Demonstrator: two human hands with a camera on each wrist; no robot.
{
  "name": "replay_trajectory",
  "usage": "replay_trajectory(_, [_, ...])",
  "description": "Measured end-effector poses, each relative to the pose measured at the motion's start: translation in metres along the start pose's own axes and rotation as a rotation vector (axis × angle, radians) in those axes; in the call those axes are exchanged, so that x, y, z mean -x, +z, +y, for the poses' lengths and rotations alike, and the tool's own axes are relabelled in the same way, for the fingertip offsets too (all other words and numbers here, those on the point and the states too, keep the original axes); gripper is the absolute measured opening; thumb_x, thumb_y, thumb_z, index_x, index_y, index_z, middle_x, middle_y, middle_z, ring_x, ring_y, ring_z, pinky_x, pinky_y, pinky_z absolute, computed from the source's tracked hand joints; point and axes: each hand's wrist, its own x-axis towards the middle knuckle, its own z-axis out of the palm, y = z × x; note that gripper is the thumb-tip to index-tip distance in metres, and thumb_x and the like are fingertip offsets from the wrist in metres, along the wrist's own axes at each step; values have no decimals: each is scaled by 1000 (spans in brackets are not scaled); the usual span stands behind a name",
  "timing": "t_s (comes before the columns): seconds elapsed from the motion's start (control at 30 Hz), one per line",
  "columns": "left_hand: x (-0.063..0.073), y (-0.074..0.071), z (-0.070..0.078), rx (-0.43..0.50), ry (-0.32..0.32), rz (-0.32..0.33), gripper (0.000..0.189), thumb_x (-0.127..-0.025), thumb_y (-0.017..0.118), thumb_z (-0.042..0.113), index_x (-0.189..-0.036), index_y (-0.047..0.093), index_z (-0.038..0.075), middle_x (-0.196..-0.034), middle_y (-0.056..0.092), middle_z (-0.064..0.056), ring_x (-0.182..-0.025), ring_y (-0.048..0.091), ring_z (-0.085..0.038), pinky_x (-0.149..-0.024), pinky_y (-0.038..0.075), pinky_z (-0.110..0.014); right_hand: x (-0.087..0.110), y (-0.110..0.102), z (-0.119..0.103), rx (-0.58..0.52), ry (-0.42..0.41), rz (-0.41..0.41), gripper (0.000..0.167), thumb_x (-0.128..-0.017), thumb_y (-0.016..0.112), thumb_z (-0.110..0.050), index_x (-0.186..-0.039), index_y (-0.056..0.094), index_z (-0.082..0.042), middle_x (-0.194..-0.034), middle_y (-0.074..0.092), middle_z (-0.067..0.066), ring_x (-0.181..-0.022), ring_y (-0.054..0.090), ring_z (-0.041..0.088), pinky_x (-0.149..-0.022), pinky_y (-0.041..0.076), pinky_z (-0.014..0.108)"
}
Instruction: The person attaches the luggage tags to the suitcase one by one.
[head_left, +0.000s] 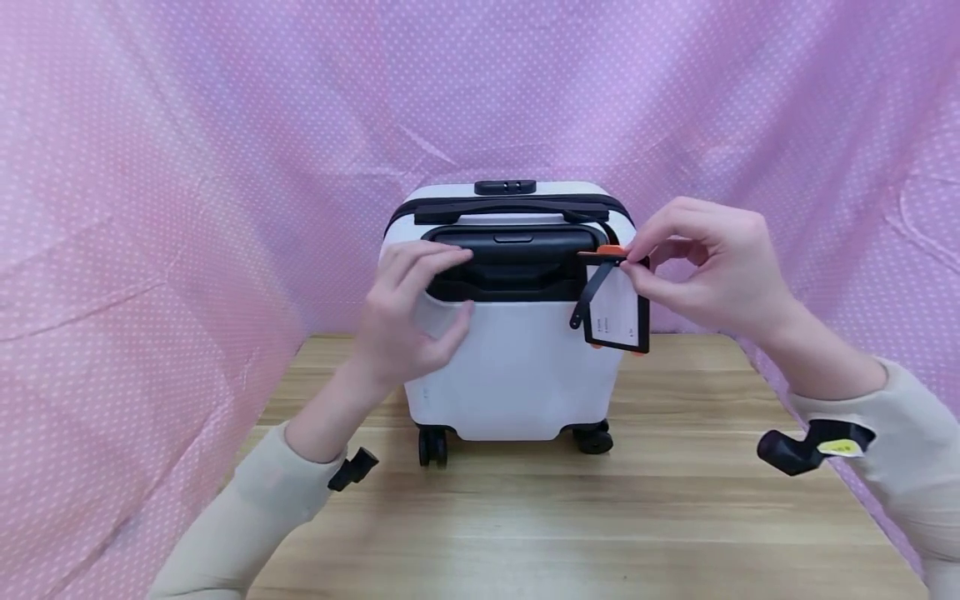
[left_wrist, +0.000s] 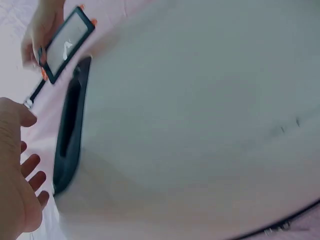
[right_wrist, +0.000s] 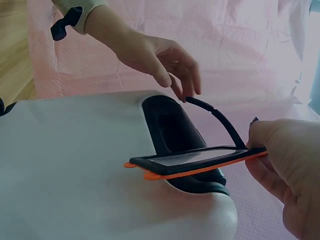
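A white suitcase (head_left: 517, 367) with a black handle recess (head_left: 517, 250) stands upright on its wheels. At its upper right, my right hand (head_left: 712, 262) pinches the top edge of a luggage tag (head_left: 615, 312), which has a black frame, a white card and orange edges. The tag's black strap (head_left: 591, 293) hangs loose across it, its end free. My left hand (head_left: 408, 312) hovers before the left of the recess, thumb and fingers apart, holding nothing. In the right wrist view the strap's free end points toward the left hand (right_wrist: 160, 62).
The suitcase stands on a wood-grain table (head_left: 555, 525). Behind and beside it hangs a pink dotted cloth (head_left: 480, 92). On top of the suitcase are a black carry handle (head_left: 510, 207) and a combination lock (head_left: 506, 187). Black camera mounts sit on both sleeves.
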Motion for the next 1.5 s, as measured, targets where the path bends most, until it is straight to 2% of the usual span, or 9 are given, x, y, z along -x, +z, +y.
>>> replay_trajectory(0.13, [-5,11,19,95,46,-89,54,-80,88,11,-130,69,2,-125,70,-16,-119,66,-29,-106,55,-35,-2,8,-3,-14,6,21,29,-67,80,25,-83,77,0,-83,72,5,-77,66,2,-74,59,11])
replay_trajectory(0.23, [-9,22,29,155,45,-143,57,-81,91,14,-132,67,2,-127,68,-15,-119,68,-25,-104,58,-31,-2,13,-6,-49,5,30,28,-68,78,25,-83,76,2,-81,71,9,-77,67,4,-73,60,13])
replay_trajectory(0.33, [-12,33,35,186,39,-164,53,-85,90,13,-132,67,3,-125,69,-14,-110,69,-21,-99,59,-26,-2,17,-9,-69,0,23,27,-69,78,24,-84,76,2,-81,70,9,-77,67,3,-72,60,13])
replay_trajectory(0.5, [-16,45,41,220,44,-141,41,-89,85,6,-127,70,2,-112,75,-11,-92,73,-17,-91,61,-21,1,22,-9,-52,-20,-5,23,-72,79,21,-85,75,2,-82,70,8,-79,67,2,-72,61,12])
replay_trajectory(0.63, [-19,48,42,271,34,-107,29,-91,81,0,-120,75,-1,-109,81,-13,-90,78,-17,-90,62,-20,4,23,-9,-39,-26,-17,22,-72,79,20,-84,75,1,-82,70,8,-80,67,2,-72,61,13])
replay_trajectory(0.8, [-24,48,43,345,-18,-68,19,-93,79,-1,-112,79,-3,-108,82,-15,-96,81,-20,-87,63,-20,8,25,-10,-33,-33,-24,23,-72,78,19,-84,74,0,-81,69,7,-79,66,2,-71,61,12])
replay_trajectory(1.0, [-27,48,45,411,-79,-44,15,-93,78,-3,-108,79,-3,-102,82,-15,-92,81,-21,-83,64,-22,15,28,-9,-11,-47,-32,22,-72,77,18,-83,73,-1,-81,68,6,-79,66,0,-70,60,11])
replay_trajectory(1.23, [-31,46,47,518,-136,-49,14,-94,75,-6,-108,77,-6,-101,81,-19,-89,82,-22,-82,66,-27,21,32,-8,-2,-63,-27,21,-73,76,16,-82,72,-2,-82,68,7,-79,64,-1,-70,59,10])
replay_trajectory(1.5, [-35,44,49,637,-234,-37,12,-97,68,-9,-109,72,-10,-101,78,-25,-88,82,-28,-85,67,-33,28,38,-9,39,-113,-28,19,-73,74,13,-82,71,-4,-84,68,4,-78,62,0,-70,57,8])
